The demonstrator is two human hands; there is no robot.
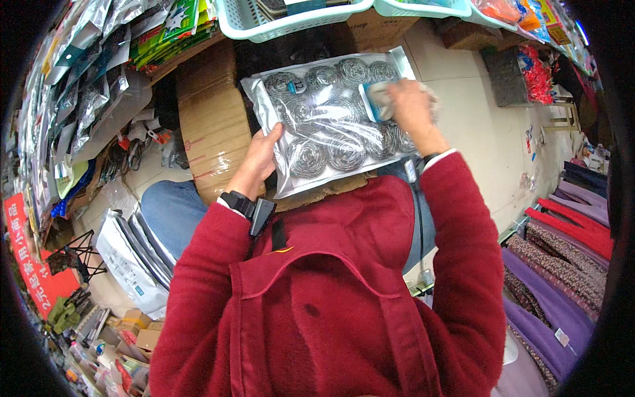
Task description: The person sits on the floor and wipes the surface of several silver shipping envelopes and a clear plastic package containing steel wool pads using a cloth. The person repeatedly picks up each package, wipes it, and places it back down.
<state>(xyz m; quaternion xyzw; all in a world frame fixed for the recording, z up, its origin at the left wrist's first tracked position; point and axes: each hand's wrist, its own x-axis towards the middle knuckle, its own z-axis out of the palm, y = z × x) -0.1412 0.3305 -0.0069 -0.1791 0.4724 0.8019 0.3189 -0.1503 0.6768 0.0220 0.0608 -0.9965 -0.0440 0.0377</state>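
Observation:
A flat pack of grey steel wool scourers [311,159], coiled and set in rows under clear shiny plastic on a white backing, lies in front of me above my lap. My left hand [258,162] grips its near left edge, thumb on top and the other fingers mostly hidden underneath. At the pack's right side, my right hand [411,111] is closed around a crumpled whitish cloth [433,106]. The cloth rests on or just over a blue and white label [374,106], partly covering it. My right fingertips are partly hidden by the cloth.
A brown cardboard piece [210,119] lies left of the pack. Pale turquoise baskets [297,25] stand beyond it. Silvery packets [86,79] hang at far left. White flat packs [132,264] lean by my left leg. Folded purple and patterned fabrics [555,284] lie at right.

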